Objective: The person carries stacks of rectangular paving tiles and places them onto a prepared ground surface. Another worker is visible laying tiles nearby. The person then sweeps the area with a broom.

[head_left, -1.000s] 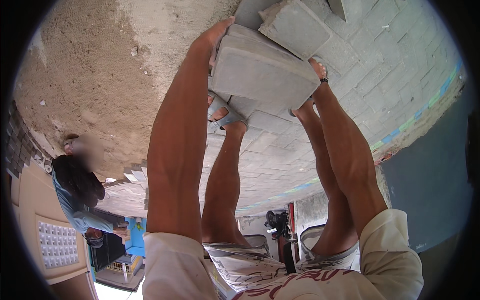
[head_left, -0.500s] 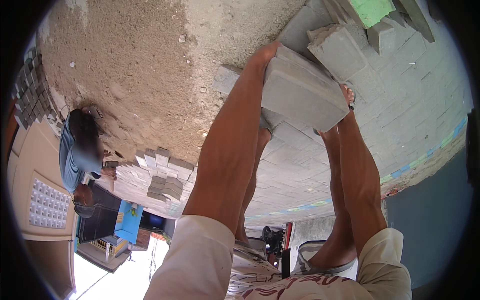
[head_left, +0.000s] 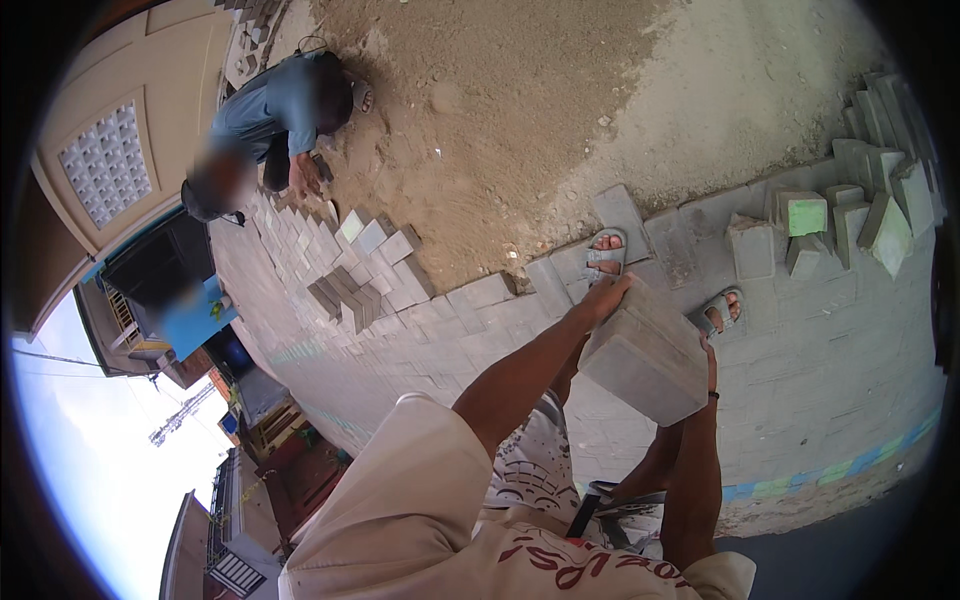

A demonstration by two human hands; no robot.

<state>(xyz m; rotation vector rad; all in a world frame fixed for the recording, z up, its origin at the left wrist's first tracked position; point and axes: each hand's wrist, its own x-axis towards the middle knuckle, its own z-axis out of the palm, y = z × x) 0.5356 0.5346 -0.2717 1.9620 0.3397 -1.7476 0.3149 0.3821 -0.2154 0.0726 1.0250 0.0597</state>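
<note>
Both my hands press in on a stack of grey concrete pavers [head_left: 645, 362], left hand [head_left: 606, 297] at its near-left end, right hand [head_left: 710, 358] opposite and partly hidden behind it. My left sandal [head_left: 606, 250] lies just beyond the grip. Right of the grip, loose paving blocks [head_left: 848, 232] stand upright; well left, a co-worker [head_left: 262, 118] bends beside sand [head_left: 470, 130].

On my screen: dark red lettering [head_left: 571, 577] across front of wearer's pale shirt [head_left: 480, 565], bent by folds; I make out no whole word. Dark print on white shorts [head_left: 533, 458], letters or pattern, I cannot tell.
</note>
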